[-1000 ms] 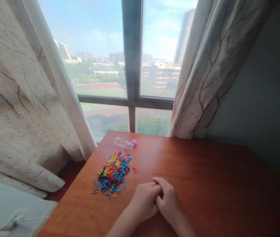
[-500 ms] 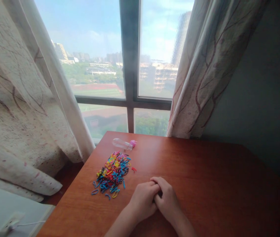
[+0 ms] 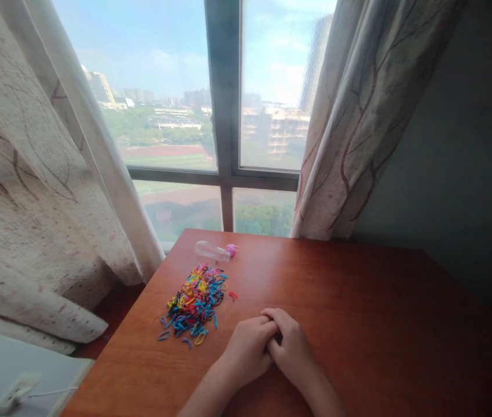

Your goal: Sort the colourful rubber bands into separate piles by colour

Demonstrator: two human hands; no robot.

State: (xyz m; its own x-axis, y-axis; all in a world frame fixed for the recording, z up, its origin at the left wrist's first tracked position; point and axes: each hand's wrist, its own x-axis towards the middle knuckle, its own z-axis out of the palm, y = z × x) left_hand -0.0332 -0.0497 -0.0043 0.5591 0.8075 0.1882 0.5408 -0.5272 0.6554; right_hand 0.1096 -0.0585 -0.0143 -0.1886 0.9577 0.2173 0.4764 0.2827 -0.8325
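Observation:
My left hand [image 3: 248, 346] and my right hand [image 3: 292, 346] rest folded together on the table, fingers closed and overlapping. Nothing shows in either of them, though the inner fingers and palms are hidden. To their left lies a loose heap of small, colourful elastic hair bands [image 3: 198, 301], in blue, yellow, red, pink and black. A single red band [image 3: 232, 296] sits apart at the heap's right side. Behind the heap, a clear bulb-shaped bottle [image 3: 211, 251] lies on its side, with a pink cap [image 3: 231, 250] at its neck end.
The brown wooden table [image 3: 359, 313] reaches up to a window [image 3: 224, 116]. Patterned curtains hang on the left [image 3: 72, 174] and right [image 3: 337, 133]. At lower left, a white cable [image 3: 50, 392] runs from a wall socket [image 3: 14, 397].
The view has shifted slightly, so everything sits a little further left and higher in the picture. Both hands stay folded, and the hair bands and bottle keep their places.

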